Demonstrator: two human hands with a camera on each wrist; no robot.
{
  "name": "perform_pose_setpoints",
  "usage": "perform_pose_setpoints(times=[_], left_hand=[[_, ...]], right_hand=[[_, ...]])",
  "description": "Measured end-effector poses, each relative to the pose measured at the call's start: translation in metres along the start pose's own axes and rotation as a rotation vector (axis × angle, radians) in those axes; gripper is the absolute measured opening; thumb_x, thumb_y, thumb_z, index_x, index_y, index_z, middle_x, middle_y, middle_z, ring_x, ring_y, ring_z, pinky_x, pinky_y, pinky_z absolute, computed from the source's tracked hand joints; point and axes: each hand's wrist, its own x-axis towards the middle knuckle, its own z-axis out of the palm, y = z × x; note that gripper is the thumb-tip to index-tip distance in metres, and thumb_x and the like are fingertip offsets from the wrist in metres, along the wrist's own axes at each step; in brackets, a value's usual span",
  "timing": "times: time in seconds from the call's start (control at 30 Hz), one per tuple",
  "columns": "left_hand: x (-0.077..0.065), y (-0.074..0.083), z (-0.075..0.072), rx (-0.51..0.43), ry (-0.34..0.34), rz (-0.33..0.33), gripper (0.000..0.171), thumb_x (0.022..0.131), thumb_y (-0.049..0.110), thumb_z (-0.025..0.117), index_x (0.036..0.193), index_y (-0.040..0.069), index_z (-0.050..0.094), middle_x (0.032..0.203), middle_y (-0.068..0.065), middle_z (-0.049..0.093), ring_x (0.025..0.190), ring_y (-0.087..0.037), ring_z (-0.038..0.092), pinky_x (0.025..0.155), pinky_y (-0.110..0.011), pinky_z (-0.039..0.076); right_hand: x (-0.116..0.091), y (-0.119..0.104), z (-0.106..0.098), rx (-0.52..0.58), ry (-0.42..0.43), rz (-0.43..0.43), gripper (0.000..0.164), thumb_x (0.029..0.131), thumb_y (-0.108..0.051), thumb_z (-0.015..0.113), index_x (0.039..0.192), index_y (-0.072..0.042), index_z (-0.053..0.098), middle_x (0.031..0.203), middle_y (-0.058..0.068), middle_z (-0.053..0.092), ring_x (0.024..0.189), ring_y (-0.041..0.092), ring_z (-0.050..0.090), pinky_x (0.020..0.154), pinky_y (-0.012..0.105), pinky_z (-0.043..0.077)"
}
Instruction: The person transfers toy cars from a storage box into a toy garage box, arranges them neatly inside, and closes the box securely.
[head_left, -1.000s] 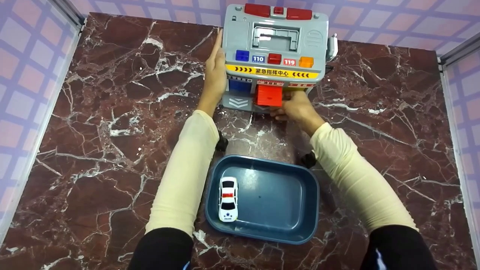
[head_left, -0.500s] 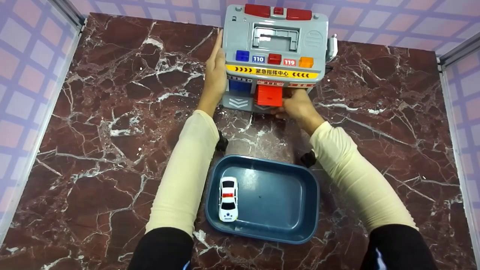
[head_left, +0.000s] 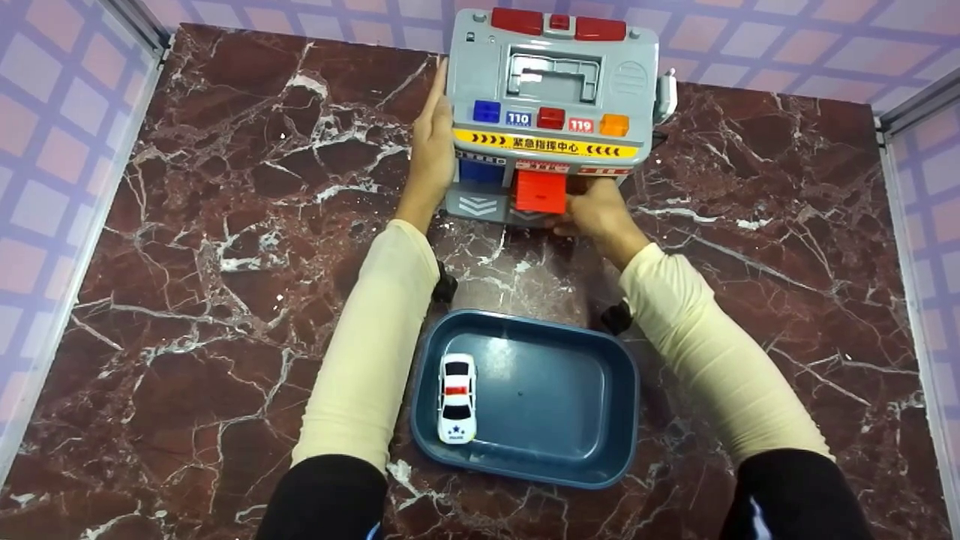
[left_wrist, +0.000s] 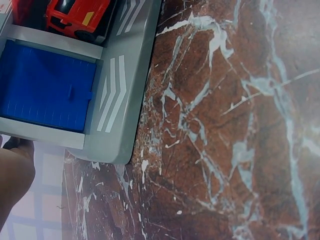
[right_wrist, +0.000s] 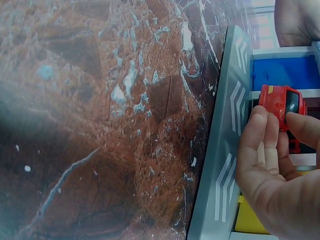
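A grey toy emergency station (head_left: 555, 146) stands at the back, with a red door (head_left: 541, 193) raised over its middle bay. My left hand (head_left: 431, 150) rests with straight fingers along the station's left side. My right hand (head_left: 604, 217) is at the front, right of the red door. In the right wrist view, its thumb and fingers (right_wrist: 270, 137) pinch a red toy car (right_wrist: 275, 100) at the mouth of the middle bay. The left wrist view shows that red toy car (left_wrist: 80, 17) beside the lowered blue door (left_wrist: 47, 87). The car's rear is hidden.
A blue tray (head_left: 540, 394) lies between the forearms, with a white toy police car (head_left: 456, 401) at its left side. A white handle (head_left: 666, 94) juts from the station's right. Checkered walls (head_left: 810, 45) bound the marbled surface (head_left: 225, 315).
The right hand's fingertips have drawn slightly inward and right, under the red door. Yellow seen beside that hand a second ago is now out of sight in the head view. The left hand stays put.
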Motion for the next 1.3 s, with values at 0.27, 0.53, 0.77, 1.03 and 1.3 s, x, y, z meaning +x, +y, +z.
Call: perform_pose_setpoints(times=[0.27, 0.53, 0.77, 1.03, 1.3], left_hand=[[0.008, -0.015, -0.002, -0.043, -0.005, -0.006, 0.05, 0.111, 0.022, 0.024, 0.161, 0.026, 0.021, 0.149, 0.0, 0.053, 0.073, -0.017, 0.062, 0.09, -0.026, 0.055], [0.007, -0.015, -0.002, 0.004, -0.008, 0.009, 0.049, 0.111, 0.023, 0.024, 0.161, 0.028, 0.022, 0.153, 0.001, 0.049, 0.052, -0.01, 0.035, 0.096, -0.02, 0.049], [0.008, -0.015, -0.001, 0.005, -0.003, 0.01, 0.049, 0.111, 0.022, 0.024, 0.161, 0.027, 0.023, 0.156, 0.005, 0.045, 0.057, -0.011, 0.04, 0.097, -0.021, 0.049], [0.011, -0.017, -0.001, 0.014, -0.003, 0.005, 0.05, 0.111, 0.02, 0.024, 0.161, 0.025, 0.022, 0.163, 0.006, 0.031, 0.071, -0.012, 0.047, 0.107, -0.012, 0.038], [-0.001, 0.003, 0.0, -0.019, -0.006, 0.009, 0.049, 0.111, 0.013, 0.023, 0.16, 0.013, 0.021, 0.161, -0.004, 0.035, 0.119, -0.018, 0.06, 0.109, -0.011, 0.036]], right_hand=[[0.001, 0.0, 0.0, -0.012, 0.025, 0.013, 0.028, 0.1, -0.003, 0.055, 0.128, 0.001, 0.054, 0.102, 0.012, 0.064, 0.068, 0.018, 0.069, 0.062, 0.026, 0.061], [0.001, 0.001, 0.003, 0.028, 0.037, 0.008, 0.028, 0.099, -0.006, 0.058, 0.126, 0.0, 0.055, 0.093, 0.011, 0.064, 0.061, 0.016, 0.067, 0.056, 0.024, 0.059], [0.002, 0.002, 0.003, 0.041, 0.041, 0.024, 0.027, 0.101, -0.007, 0.056, 0.127, 0.001, 0.054, 0.085, 0.009, 0.066, 0.06, 0.016, 0.067, 0.055, 0.025, 0.059], [0.004, 0.002, 0.004, 0.041, 0.038, 0.02, 0.03, 0.102, -0.008, 0.055, 0.13, 0.0, 0.055, 0.088, 0.009, 0.066, 0.06, 0.016, 0.066, 0.054, 0.025, 0.059], [0.006, 0.003, 0.005, 0.089, 0.043, 0.029, 0.022, 0.101, -0.007, 0.056, 0.121, 0.0, 0.059, 0.075, 0.008, 0.067, 0.057, 0.018, 0.066, 0.051, 0.026, 0.058]])
